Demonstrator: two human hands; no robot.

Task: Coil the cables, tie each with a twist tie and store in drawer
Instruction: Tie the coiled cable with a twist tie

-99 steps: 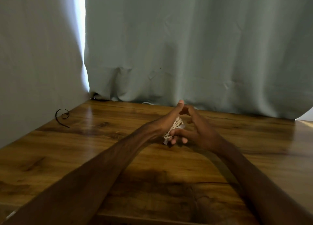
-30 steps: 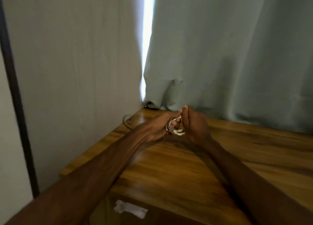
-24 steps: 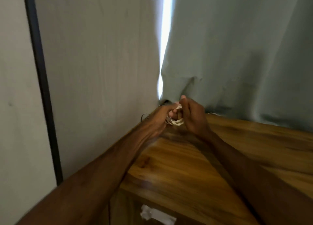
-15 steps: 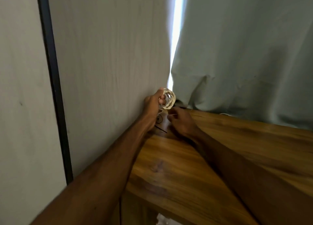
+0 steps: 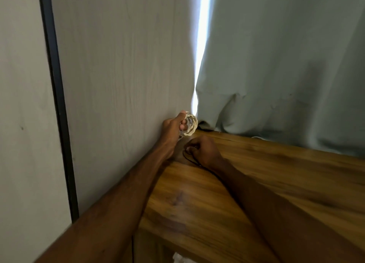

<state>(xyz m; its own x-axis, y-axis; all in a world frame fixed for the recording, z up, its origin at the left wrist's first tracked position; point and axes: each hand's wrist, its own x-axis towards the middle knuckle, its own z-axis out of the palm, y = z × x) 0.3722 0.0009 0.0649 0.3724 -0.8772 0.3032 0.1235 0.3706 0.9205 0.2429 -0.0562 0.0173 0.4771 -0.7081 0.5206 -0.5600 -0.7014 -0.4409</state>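
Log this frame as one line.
left hand: holds coiled cable raised | right hand: pinches black twist tie on table | tying: not yet done

Tabletop glossy brown wood with visible grain; curtain matt grey-green cloth; side panel pale matt wood-grain; coiled cable cream, braided-looking; twist tie thin, black.

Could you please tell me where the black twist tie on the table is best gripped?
Probably at the looped end of the black twist tie, pinched from above and from the open table side: it is thin wire lying flat near the wall. The right hand pinches there.
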